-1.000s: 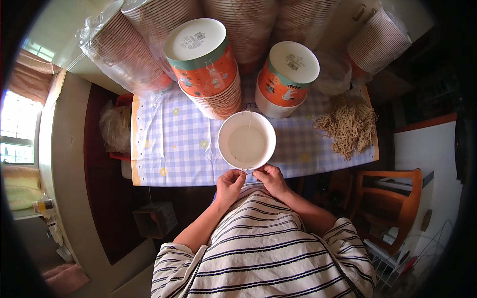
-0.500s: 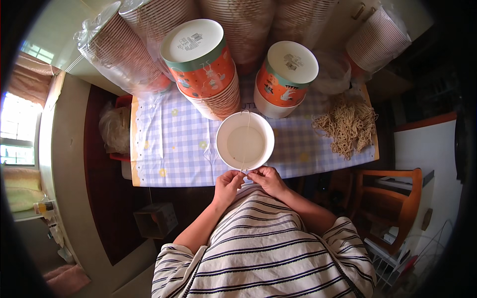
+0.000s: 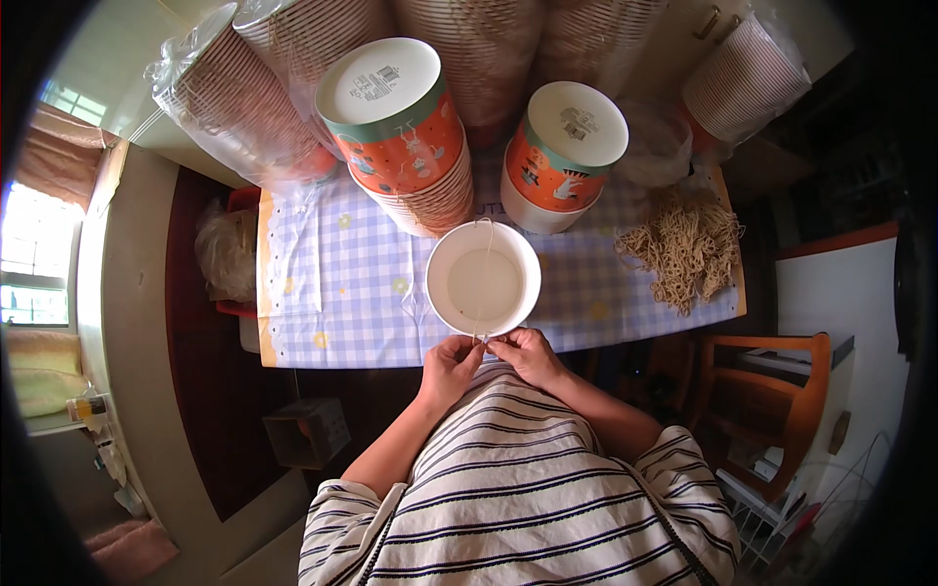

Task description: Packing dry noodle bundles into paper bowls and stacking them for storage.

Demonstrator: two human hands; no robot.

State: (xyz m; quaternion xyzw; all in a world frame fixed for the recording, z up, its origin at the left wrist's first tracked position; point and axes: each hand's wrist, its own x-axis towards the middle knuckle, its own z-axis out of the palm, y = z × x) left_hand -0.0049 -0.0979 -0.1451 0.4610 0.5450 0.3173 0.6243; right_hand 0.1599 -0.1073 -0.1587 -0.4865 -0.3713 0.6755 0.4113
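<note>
A white paper bucket [image 3: 451, 283] stands upright, mouth up, near the table's front edge. A thin pale cord [image 3: 488, 256] runs across its mouth from the far rim to the near rim. Just outside the near rim, my left hand [image 3: 450, 371] pinches the cord between thumb and fingers. Close beside it, my right hand [image 3: 529, 358] pinches at the same spot, its fingertips almost meeting the left ones. The exact cord ends are hidden by the fingers.
Behind the bucket stand two upturned stacks of orange printed buckets, a taller left stack [image 3: 405, 146] and a shorter right stack [image 3: 562, 176]. A heap of beige cords [image 3: 684, 249] lies at the right. Plastic-wrapped bucket stacks [image 3: 239, 107] line the back. A wooden chair [image 3: 806, 410] stands right.
Both hands stay at the near rim with only a slight shift of the fingers. The bucket is practically where it was.
</note>
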